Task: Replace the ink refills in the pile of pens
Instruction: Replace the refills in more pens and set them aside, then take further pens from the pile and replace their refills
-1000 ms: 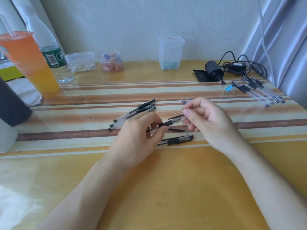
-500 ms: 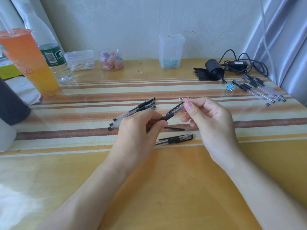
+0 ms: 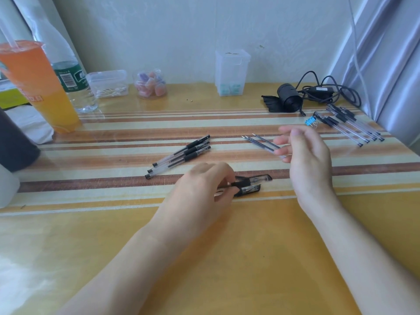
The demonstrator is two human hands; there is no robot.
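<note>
- Pens first: two clear plastic pens with black grips (image 3: pixel 248 186) lie side by side on the striped wooden table (image 3: pixel 227 246), partly under my left hand (image 3: pixel 202 192).
- I see the left fingers (image 3: pixel 228 180) pinching a black grip; the right hand (image 3: pixel 306 160) hovers with fingers spread, holding nothing, just over the thin loose ink refills (image 3: pixel 261 143).
- To do this well, I judge: pin the barrel steady, pick one refill, feed it straight.
- Three capped pens (image 3: pixel 181 155) lie beyond; another clear pen bundle (image 3: pixel 350 125) sits far right.
</note>
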